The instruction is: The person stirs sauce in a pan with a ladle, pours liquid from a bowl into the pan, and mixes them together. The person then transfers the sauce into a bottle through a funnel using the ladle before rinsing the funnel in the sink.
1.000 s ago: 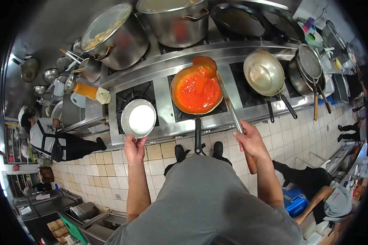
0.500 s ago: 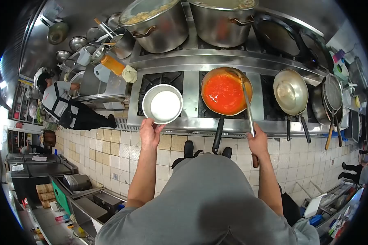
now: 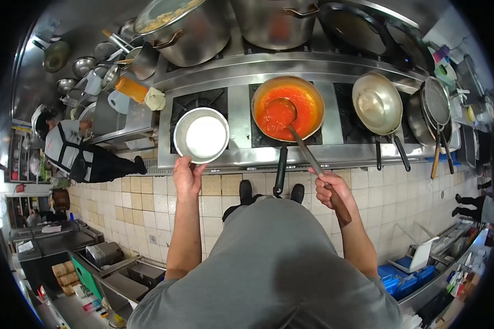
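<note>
My left hand (image 3: 188,175) grips the near rim of a round metal pot (image 3: 180,143) with white contents, at the front left burner. In my right hand (image 3: 333,189) is the handle of a long metal ladle (image 3: 306,151). The ladle's bowl lies in the red sauce (image 3: 296,113) inside a frying pan (image 3: 319,104) on the middle burner. The pan's black handle (image 3: 280,171) points toward me, and neither hand touches it.
Two large stockpots (image 3: 195,34) stand behind on the stove (image 3: 239,109). To the right are an empty pan (image 3: 376,104) and stacked pans with strainers (image 3: 436,101). A person (image 3: 71,145) stands at the left counter. An orange bottle (image 3: 130,89) lies nearby.
The ladle's bowl has moved from the pan's right side into the sauce, toward the left. My left hand keeps hold of the pot. The person at the lower right has gone from view.
</note>
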### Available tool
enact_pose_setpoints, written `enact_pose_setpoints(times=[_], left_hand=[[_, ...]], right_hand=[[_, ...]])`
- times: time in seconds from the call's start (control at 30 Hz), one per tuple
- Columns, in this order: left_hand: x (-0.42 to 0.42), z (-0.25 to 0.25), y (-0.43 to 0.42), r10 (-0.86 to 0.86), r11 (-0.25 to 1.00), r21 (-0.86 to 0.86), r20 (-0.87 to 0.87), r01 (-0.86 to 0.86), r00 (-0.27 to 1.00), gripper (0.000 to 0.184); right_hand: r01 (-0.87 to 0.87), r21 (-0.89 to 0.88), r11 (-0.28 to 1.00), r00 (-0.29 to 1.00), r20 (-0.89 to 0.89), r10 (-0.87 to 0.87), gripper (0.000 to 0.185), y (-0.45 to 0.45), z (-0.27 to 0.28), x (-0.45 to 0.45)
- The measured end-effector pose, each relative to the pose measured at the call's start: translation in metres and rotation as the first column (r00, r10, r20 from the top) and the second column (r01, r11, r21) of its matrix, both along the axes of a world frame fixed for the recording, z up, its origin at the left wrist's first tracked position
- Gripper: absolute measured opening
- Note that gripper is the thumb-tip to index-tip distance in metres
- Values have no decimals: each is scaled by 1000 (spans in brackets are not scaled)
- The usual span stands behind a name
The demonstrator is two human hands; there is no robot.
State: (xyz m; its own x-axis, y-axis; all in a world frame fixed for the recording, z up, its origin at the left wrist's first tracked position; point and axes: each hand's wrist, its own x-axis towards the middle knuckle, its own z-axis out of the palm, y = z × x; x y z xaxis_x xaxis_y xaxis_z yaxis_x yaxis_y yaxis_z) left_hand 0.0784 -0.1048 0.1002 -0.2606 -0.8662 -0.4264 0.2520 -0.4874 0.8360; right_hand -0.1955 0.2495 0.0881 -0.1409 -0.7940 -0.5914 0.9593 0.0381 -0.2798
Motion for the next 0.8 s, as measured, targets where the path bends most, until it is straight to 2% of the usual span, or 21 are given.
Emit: enact_pose_setpoints(times=[0.07, 0.13, 0.2, 0.23, 0.3, 0.33, 0.4, 0.57, 0.63, 0.73, 0.8], left_hand=[[-2, -3, 0, -19, 1000, 5, -3, 19, 1000, 15], [-1, -5, -1, -13, 1000, -2, 28, 13, 1000, 16], [-2, -10, -2, -10, 1000, 5, 19, 9, 1000, 17], [-4, -8, 0, 0, 1000, 11, 6, 0, 1000, 16], [-7, -6, 2, 5, 1000, 20, -17, -4, 1000, 14], [-8, -7, 2, -2, 1000, 22, -20, 2, 1000, 14], [-8, -11, 1, 13, 999, 35, -14, -12, 1000, 13], [-8, -11, 3, 16, 999, 32, -23, -15, 1000, 12], [-6, -10, 3, 15, 1000, 21, -29, -14, 999, 13], [-4, -9, 6, 15, 1000, 7, -26, -14, 1000, 13], [-2, -10, 6, 20, 1000, 1, -22, -19, 1000, 13]], right_hand=[[-35, 117, 993, 974, -219, 60, 42, 6, 16, 3], [-10, 123, 992, 965, -258, 42, 41, 11, 26, 1], [7, 170, 985, 909, -411, 65, 40, 14, 40, -1], [15, 173, 985, 908, -415, 59, 40, 16, 42, -3], [9, 181, 983, 758, -642, 112, 37, 19, 46, -6], [16, 183, 983, 757, -645, 108, 37, 19, 50, -7], [51, 223, 973, 651, -747, 137, 38, 18, 60, -7], [123, 248, 961, 572, -809, 135, 38, 12, 89, 2], [132, 237, 962, 548, -827, 128, 41, 11, 90, 2], [123, 309, 943, 512, -834, 206, 44, 10, 81, -3], [141, 351, 926, 284, -910, 302, 44, 6, 56, -10]])
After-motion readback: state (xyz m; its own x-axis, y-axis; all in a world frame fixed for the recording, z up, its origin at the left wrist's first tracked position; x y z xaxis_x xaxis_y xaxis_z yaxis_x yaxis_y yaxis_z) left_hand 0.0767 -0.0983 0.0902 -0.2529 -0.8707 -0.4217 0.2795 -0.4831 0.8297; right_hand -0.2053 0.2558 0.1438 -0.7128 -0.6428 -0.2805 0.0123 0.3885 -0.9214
